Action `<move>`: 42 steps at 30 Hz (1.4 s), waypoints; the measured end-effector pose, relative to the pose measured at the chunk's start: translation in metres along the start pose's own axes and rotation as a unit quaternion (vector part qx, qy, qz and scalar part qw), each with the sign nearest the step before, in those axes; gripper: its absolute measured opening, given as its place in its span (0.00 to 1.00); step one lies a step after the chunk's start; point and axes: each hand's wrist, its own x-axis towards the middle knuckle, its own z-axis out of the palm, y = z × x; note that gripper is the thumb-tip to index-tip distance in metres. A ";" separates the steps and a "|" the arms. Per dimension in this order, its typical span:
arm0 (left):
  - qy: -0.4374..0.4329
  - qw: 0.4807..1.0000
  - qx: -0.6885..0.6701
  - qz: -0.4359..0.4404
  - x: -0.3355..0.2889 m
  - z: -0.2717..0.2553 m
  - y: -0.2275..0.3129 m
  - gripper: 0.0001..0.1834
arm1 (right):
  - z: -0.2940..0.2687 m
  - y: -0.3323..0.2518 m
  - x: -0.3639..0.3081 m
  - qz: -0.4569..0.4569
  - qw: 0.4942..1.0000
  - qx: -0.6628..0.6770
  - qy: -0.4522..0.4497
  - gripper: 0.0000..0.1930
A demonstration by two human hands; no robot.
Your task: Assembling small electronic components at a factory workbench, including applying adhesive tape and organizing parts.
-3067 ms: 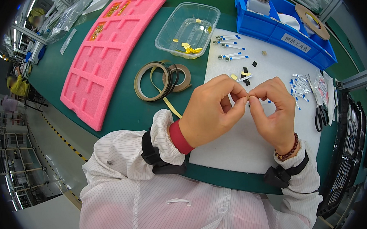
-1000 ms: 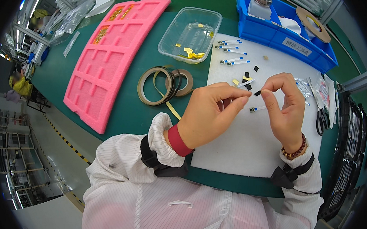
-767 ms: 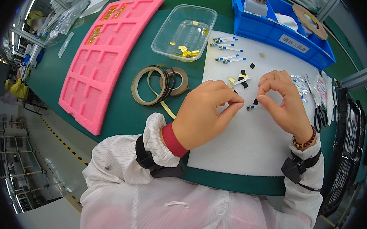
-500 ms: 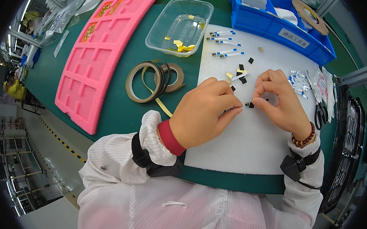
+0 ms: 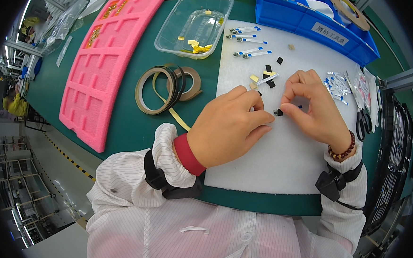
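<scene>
Along the far edge of the green table [image 5: 135, 128] I see a blue bin [image 5: 304, 19] with a white rectangular label on its near wall, and a brown tape ring [image 5: 348, 9] resting on its rim. Left of it stands a clear plastic tray [image 5: 192, 18] holding yellow scraps, and further left lies a pink foam tray [image 5: 103, 64] of square pockets, its long edge running diagonally. Two brown tape rolls [image 5: 166, 86] lie between the foam tray and the white mat [image 5: 274, 158], one trailing a yellow strip.

On the mat's far part I see small blue-and-white strips [image 5: 248, 41] in a loose row, with more in a heap [image 5: 338, 85] at the right edge, near scissors [image 5: 361, 124]. The mat's near half offers open room.

My left hand [image 5: 225, 128] and right hand [image 5: 314, 106] meet over the mat's middle. Both are closed in a pinch on a tiny black part [image 5: 278, 112], which sits right between the left index tip and the right thumb tip, just above the mat. Other black and yellow bits [image 5: 267, 75] lie just beyond the fingers.
</scene>
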 end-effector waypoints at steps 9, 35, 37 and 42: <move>-0.010 0.998 0.053 0.026 0.000 0.003 0.007 0.14 | 0.001 0.002 0.001 0.004 1.000 -0.012 0.002 0.04; -0.040 0.989 0.142 0.028 -0.005 0.014 0.013 0.26 | 0.010 0.001 0.001 -0.003 0.998 -0.040 0.042 0.05; -0.043 0.988 0.144 0.026 -0.005 0.014 0.013 0.25 | 0.011 0.001 0.001 -0.005 0.998 -0.042 0.046 0.05; -0.046 0.988 0.144 0.025 -0.005 0.015 0.013 0.26 | 0.011 -0.002 0.001 -0.001 0.997 -0.055 0.046 0.05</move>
